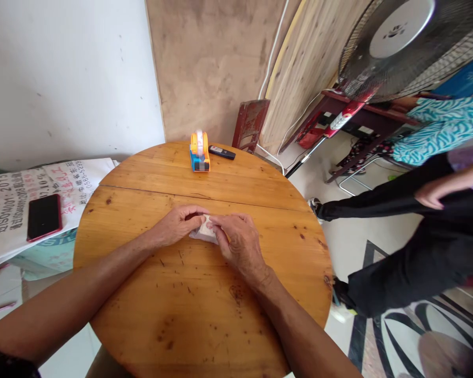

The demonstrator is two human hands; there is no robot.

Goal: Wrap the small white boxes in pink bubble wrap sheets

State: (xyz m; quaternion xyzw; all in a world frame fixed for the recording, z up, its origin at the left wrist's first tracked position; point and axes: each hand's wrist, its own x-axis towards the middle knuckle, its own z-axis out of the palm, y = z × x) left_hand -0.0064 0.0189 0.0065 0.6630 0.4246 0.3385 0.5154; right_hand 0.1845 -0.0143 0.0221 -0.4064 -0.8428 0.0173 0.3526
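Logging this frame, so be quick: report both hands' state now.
Left hand: fingers closed on the left end of a small pale packet.
Right hand: fingers closed on its right side.

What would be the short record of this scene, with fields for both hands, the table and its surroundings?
left hand: left hand on small whitish packet
right hand: right hand on the same packet
table: round wooden table
far edge: tape dispenser, black remote control beside it
left side: smartphone on printed white material
right side: pedestal fan, black-trousered legs
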